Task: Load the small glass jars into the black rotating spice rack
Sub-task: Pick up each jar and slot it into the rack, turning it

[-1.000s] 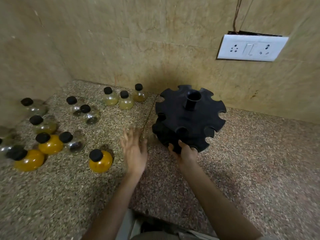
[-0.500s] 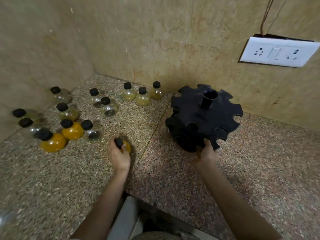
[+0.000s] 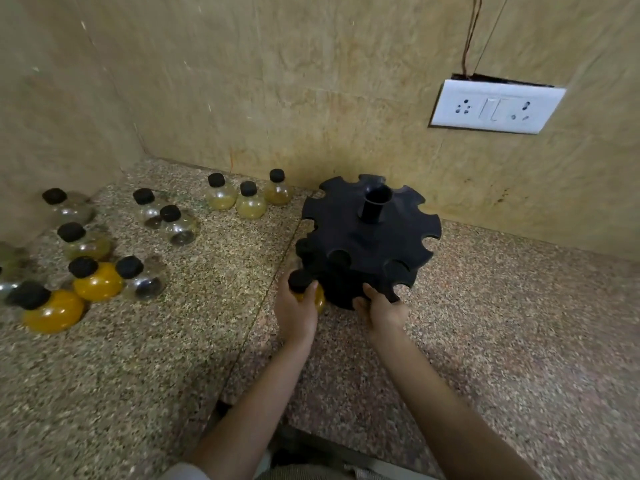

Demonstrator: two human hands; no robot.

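Observation:
The black rotating spice rack (image 3: 367, 237) stands on the speckled stone counter near the back wall, its notched slots showing no jars. My left hand (image 3: 296, 311) grips a round yellow-filled jar with a black cap (image 3: 300, 283) and holds it against the rack's lower front left side. My right hand (image 3: 381, 308) grasps the rack's lower front edge. Several other small black-capped glass jars stand to the left: two yellow ones (image 3: 97, 280), clear ones (image 3: 176, 225), and three pale ones (image 3: 247, 200) by the back wall.
The counter (image 3: 485, 323) sits in a corner, with tiled walls behind and to the left. A white socket plate (image 3: 495, 107) hangs on the back wall above the rack. The counter's front edge runs just below my forearms.
My left hand picked up the nearest yellow jar from the counter and carried it right to the rack. My right hand stayed on the rack's front edge. The camera shifted.

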